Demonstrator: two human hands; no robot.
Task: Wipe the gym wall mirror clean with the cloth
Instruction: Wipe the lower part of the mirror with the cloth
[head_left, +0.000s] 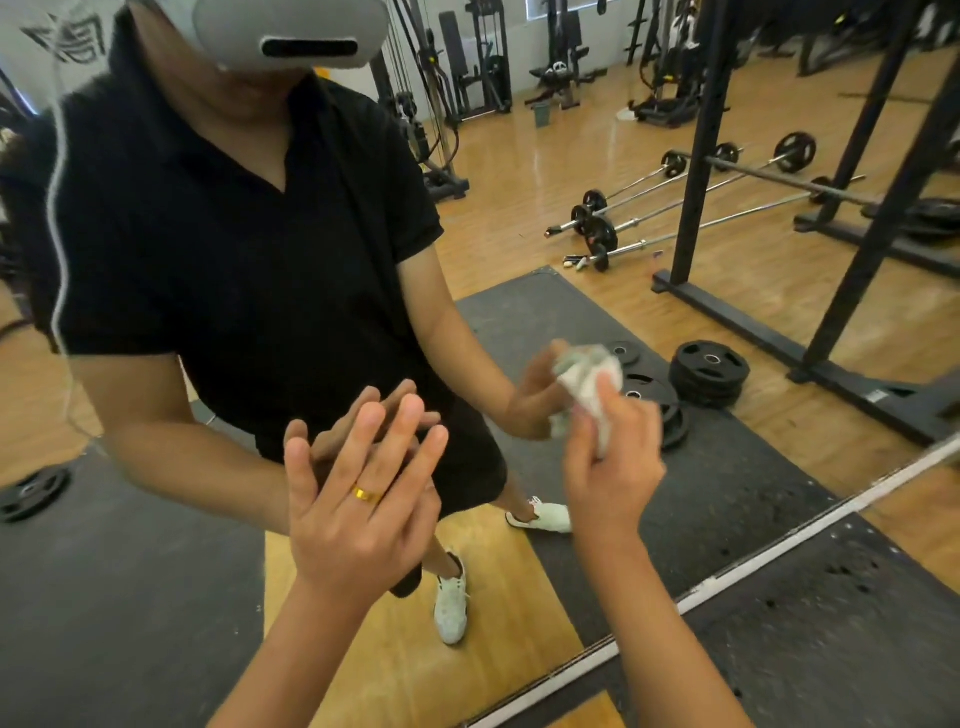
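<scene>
The wall mirror (597, 171) fills most of the head view, and its bottom edge (727, 582) runs diagonally at the lower right. My right hand (610, 457) is shut on a crumpled white-green cloth (589, 384) that presses against the glass. My left hand (358, 499), open with fingers spread and a gold ring on one finger, lies flat on the mirror to the left. In the glass I see my reflection in a black shirt with a white headset.
Reflected in the mirror are a black rack frame (696, 156), barbells (691, 208) on the wooden floor, stacked weight plates (709, 371) and black rubber mats. A real rubber mat (831, 649) lies below the mirror's edge.
</scene>
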